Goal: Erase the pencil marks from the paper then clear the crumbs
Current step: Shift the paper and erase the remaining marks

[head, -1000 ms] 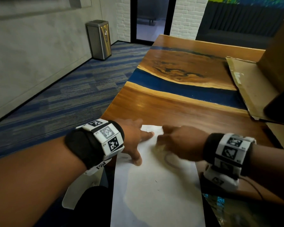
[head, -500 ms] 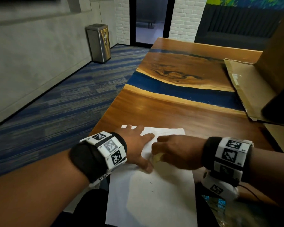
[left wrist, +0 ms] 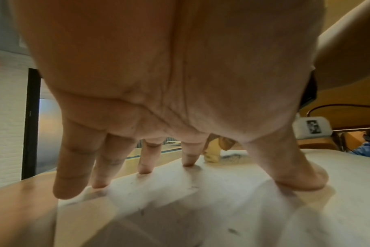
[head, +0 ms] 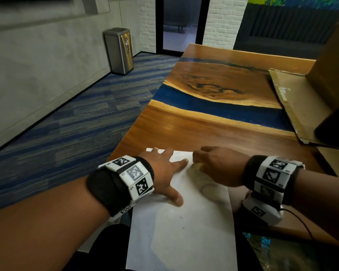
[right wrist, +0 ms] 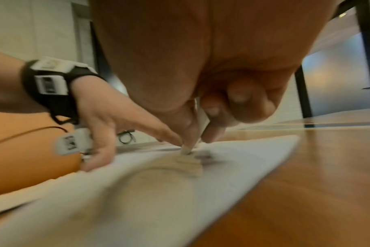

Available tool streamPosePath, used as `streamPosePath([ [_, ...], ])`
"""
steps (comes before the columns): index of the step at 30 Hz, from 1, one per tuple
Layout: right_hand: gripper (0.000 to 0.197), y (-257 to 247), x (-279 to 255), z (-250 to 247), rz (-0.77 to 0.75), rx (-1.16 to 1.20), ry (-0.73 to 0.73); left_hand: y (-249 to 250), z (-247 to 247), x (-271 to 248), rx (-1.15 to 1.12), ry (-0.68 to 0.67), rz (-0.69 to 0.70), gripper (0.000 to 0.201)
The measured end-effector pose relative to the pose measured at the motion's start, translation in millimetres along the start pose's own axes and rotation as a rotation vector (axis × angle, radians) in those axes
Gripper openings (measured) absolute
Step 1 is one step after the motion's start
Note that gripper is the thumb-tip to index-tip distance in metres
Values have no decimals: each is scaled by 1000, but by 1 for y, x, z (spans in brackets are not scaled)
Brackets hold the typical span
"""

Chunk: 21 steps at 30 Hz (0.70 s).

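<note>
Right wrist view is pretty smeared, so the eraser [right wrist: 201,121] is just a pale sliver pinched in the right hand [head: 219,167] fingers, tip down on the one paper [head: 184,231] on the table [head: 194,130]. Left hand [head: 162,173] lies flat, fingers spread, pressing the sheet. Pencil scribble [left wrist: 232,157] beside the eraser. A few dark crumbs [head: 181,218], too small to count.

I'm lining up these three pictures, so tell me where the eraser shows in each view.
Head: eraser centre, under the right hand.
Left wrist: between the index finger and thumb, behind them.
Right wrist: centre, pinched, tip on paper.
Shared landmark: left hand pressing the paper.
</note>
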State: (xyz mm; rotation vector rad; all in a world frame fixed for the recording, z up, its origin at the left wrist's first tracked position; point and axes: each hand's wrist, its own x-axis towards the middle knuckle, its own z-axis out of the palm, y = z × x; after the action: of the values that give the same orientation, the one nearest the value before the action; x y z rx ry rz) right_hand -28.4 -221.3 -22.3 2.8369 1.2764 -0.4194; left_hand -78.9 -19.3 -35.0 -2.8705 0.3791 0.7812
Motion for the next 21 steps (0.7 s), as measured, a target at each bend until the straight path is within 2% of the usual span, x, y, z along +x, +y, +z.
streamPosePath([
  [4,29,-32,-12,7,-205,62,-99,-1,-1,1,-18,2,17,121],
  [5,30,-25,-9,6,-186,57,-87,-1,-1,1,-14,-2,16,120],
  [9,28,14,2,-2,66,-45,9,1,-1,1,-4,-8,3,118],
  [10,29,8,0,-1,57,-22,5,1,-1,1,-10,-7,3,118],
  [13,31,-29,-13,9,-175,60,-80,1,-4,1,-33,2,18,117],
  [14,32,-28,-13,10,-195,66,-83,1,-5,1,-32,-4,16,116],
  [18,28,13,2,-1,45,-61,32,3,-4,1,1,-8,3,113],
  [19,28,11,-1,-2,51,-47,24,3,-4,0,0,-9,0,113],
  [21,32,-9,-9,2,-83,31,-18,3,-5,0,-11,-14,-2,111],
])
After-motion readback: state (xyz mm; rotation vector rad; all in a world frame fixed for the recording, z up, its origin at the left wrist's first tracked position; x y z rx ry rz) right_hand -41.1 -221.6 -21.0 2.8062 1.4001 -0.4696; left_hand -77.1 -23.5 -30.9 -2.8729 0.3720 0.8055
